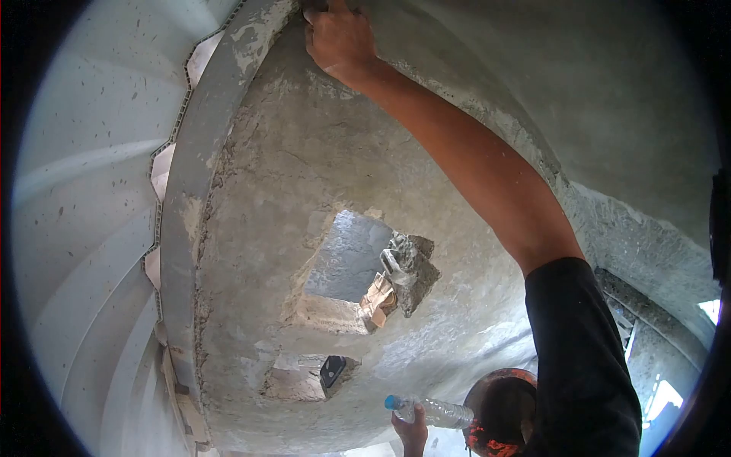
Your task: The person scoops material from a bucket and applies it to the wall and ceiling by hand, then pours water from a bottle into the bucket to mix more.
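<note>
My right hand (340, 39) is raised high against the grey plastered surface (282, 167), close to the curved edge band (183, 221). Its fingers are curled and partly cut off by the top of the view; a dark thing at them is too hidden to name. My left hand (412, 432), low in the view, grips a clear plastic bottle (442, 412) with a blue cap. The bottle lies almost level, its cap toward the left. Beside its base is a round dark container (499, 407) with an orange-stained rim, partly behind my right sleeve.
A square opening (316, 266) cuts through the plaster, with a rough rubble chunk (411, 270) at its right side. A smaller recess (293, 378) below holds a black phone-like object (332, 370). White corrugated sheeting (84, 190) runs along the left.
</note>
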{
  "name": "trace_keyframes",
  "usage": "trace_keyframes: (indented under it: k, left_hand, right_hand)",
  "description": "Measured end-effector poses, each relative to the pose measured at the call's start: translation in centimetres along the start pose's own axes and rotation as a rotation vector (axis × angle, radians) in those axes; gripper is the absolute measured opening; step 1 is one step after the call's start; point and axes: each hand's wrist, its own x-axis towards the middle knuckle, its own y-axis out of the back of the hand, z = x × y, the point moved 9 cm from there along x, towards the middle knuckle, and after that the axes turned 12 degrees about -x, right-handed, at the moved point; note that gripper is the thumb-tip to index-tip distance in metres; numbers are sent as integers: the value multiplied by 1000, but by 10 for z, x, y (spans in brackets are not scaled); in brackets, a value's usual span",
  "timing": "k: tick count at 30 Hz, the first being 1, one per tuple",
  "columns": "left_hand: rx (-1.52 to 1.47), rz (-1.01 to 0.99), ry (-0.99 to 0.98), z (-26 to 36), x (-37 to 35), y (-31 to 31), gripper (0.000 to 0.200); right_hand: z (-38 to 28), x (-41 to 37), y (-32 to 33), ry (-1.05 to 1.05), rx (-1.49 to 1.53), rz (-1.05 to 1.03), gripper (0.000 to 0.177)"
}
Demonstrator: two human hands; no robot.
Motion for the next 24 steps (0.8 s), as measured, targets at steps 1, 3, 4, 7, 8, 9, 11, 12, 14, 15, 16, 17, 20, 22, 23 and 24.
trace_keyframes:
  k: [1,3,4,7,8,9,11,12,14,15,16,17,20,22,23,24]
  left_hand:
    - [16,-8,-25,3,-1,-1,40]
    - [7,0,12,6,-2,-4,41]
    - [2,7,45,7,-2,-6,42]
    - [-62,-29,77,10,-2,-11,42]
    - [-62,-28,77,9,-2,-11,42]
    - [-41,-37,53,9,-1,-10,42]
    - [-20,-42,30,10,-1,-10,42]
    - [-21,-25,38,11,-2,-10,42]
    - [-24,-7,53,9,-4,-6,42]
    - [-19,-7,51,6,-4,-5,43]
    - [-14,-6,49,4,-4,-3,44]
    - [-19,-1,52,3,-4,-1,44]
    - [-14,31,57,10,-5,3,44]
    - [-17,42,89,16,-6,1,45]
    - [-20,45,92,11,-7,3,45]
    - [5,35,100,6,-5,5,45]
  right_hand:
    - [-4,-5,-3,44,-69,-1,27]
    - [-9,-13,3,90,-142,0,25]
    - [-18,-23,10,193,-74,-29,26]
    - [-13,-35,20,281,46,-35,26]
    - [-8,-36,21,270,99,-14,26]
    - [-6,-35,21,271,101,-15,26]
    - [17,-27,33,-9,183,89,24]
    - [14,-23,36,-9,186,86,24]
    - [10,-15,25,-63,147,-122,33]
    - [7,-14,21,-58,148,-128,33]
    - [4,-12,15,-59,148,-138,34]
    - [0,-10,11,-59,148,-146,36]
    - [-4,-14,6,16,-2,-25,31]
    - [-11,-7,7,93,-56,-67,28]
    - [-17,-7,5,160,-115,-108,26]
    - [-15,-8,4,161,-115,-110,26]
